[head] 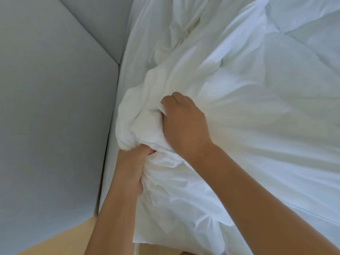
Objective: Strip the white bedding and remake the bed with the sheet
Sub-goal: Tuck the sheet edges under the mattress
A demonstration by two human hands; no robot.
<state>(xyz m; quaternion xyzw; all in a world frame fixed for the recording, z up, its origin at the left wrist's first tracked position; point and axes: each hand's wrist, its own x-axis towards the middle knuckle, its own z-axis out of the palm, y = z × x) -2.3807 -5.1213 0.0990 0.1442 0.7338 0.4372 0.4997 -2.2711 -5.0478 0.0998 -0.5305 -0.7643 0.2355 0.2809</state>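
The step in hand looked like freeing a corner of the white bedding (257, 92) at the edge of the bed. To do it well, both grips should stay close together on the same gathered lump. The pull should go up and back toward five o'clock, away from the grey padded panel (55, 92), so the cloth lifts clear and does not drag against the panel. Judging by the taut folds fanning out toward three o'clock, a slow, even draw would serve better than a jerk, which could wedge the cloth in the narrow gap at the panel's edge.

The left hand (132, 168), at about seven o'clock from the frame's centre, had its fingers curled into the underside of the bunched corner (139, 116), gripping it from below. The right hand (184, 122), near the centre, was closed over the top of the same bunch, with a fold pinched at its fingertips.

The bedding was plain white, soft and heavily creased. It was crumpled into a rounded wad at the hands and spread across the whole right side of the view, with quilted seams showing toward one o'clock. Its loose lower edge hung at six o'clock over a pale wooden floor (60, 242). I could not tell whether the cloth in the hands was a sheet or a cover.
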